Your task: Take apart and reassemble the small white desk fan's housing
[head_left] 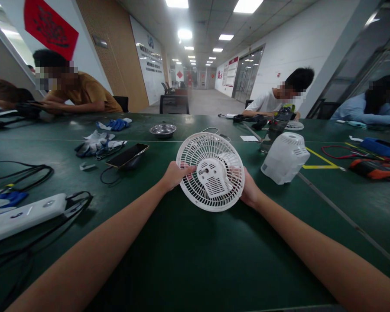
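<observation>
Spanning the lower view, the green counter (195,264) is carrying everything. Person in a mustard shirt (87,93) is leaning on the far left side. Long white device (29,216) is lying near left, cable trailing. White fan grille (190,195) is standing tilted up between both hands, slotted inner side facing the wearer; can't tell if its lower rim is touching the counter. Round, so no long axis; vented motor plate (214,184) is running upper left to lower right inside it. White shell (285,158) is sitting right of the grille, apart from it, right hand being nearer. Left hand (173,175) is pinching the grille's left rim, thumb in front. Right hand (251,190) is touching the right edge from behind, fingers mostly hidden; can't tell how closed that grip is. Phone (130,155) is lying left, metal bowl (163,130) beyond. Small metal shaft (202,171) is pointing toward the wearer, just right of the left thumb tip, so left grip is nearer.
</observation>
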Demonstrator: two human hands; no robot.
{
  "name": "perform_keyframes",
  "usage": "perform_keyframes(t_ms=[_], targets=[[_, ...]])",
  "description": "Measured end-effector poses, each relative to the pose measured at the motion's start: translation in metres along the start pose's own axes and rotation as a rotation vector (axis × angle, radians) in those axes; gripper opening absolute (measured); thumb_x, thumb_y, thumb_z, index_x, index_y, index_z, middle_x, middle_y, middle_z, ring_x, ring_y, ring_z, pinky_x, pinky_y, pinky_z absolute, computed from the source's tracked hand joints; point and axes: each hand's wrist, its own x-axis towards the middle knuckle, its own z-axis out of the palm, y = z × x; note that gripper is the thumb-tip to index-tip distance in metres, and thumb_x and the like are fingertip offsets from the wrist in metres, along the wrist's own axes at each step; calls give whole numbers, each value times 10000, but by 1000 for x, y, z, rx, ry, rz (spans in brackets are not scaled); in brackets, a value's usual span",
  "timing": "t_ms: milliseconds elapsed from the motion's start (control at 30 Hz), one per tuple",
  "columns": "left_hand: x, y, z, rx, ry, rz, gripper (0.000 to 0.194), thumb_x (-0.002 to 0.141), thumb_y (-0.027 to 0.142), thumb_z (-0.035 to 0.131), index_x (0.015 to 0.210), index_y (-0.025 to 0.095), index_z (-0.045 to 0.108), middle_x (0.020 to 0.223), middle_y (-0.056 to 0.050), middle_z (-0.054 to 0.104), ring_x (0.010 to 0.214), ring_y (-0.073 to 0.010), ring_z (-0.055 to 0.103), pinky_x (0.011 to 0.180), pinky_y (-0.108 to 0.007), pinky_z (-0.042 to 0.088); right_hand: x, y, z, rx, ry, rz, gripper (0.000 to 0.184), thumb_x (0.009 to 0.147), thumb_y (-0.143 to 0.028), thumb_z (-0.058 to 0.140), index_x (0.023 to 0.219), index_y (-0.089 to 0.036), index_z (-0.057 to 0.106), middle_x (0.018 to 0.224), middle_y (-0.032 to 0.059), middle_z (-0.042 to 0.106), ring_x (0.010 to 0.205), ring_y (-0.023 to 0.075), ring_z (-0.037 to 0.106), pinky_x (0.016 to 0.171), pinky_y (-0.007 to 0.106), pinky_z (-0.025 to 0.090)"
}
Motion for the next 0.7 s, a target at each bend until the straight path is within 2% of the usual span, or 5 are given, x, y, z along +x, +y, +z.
perform_keyframes(t_ms=[133, 233, 333, 533, 700], targets=[[0, 3, -3, 50, 14, -9, 235, 768, 317, 810, 894, 136, 731, 786, -61, 770, 685, -198, 732, 668, -344, 617, 15, -13, -34, -463, 277, -213, 770, 755, -516, 742, 1398, -325, 363, 1212, 65, 659, 932, 293, 687, 840, 526, 586], [3, 2, -7, 127, 26, -13, 236, 778, 354, 795, 825, 132, 729, 703, -57, 745, 629, -194, 710, 623, -335, 595, 20, -29, -62, -964, 362, -366, 857, 714, -512, 767, 1439, -265, 383, 1231, 107, 641, 976, 326, 662, 962, 572, 501], [6, 0, -12, 183, 71, -27, 226, 783, 344, 786, 748, 130, 719, 642, -52, 718, 571, -178, 676, 578, -314, 567, 21, -37, -78, -1230, 389, -445, 807, 738, -462, 736, 1441, -231, 413, 1199, 133, 629, 1054, 348, 629, 971, 539, 482], [7, 1, -16, 71, 90, -103, 186, 779, 273, 787, 884, 128, 738, 802, -73, 769, 659, -191, 714, 653, -340, 602, 24, -31, -82, -1494, 455, -386, 650, 770, -422, 674, 1372, -241, 507, 1138, 144, 557, 985, 344, 609, 894, 506, 502], [8, 2, -20, 109, 34, -107, 171, 811, 279, 767, 906, 138, 739, 844, -79, 781, 705, -202, 730, 706, -362, 613, 21, -50, -81, -1473, 591, -714, 554, 783, -354, 649, 1300, -191, 533, 1219, 155, 512, 1190, 351, 499, 1050, 543, 392]])
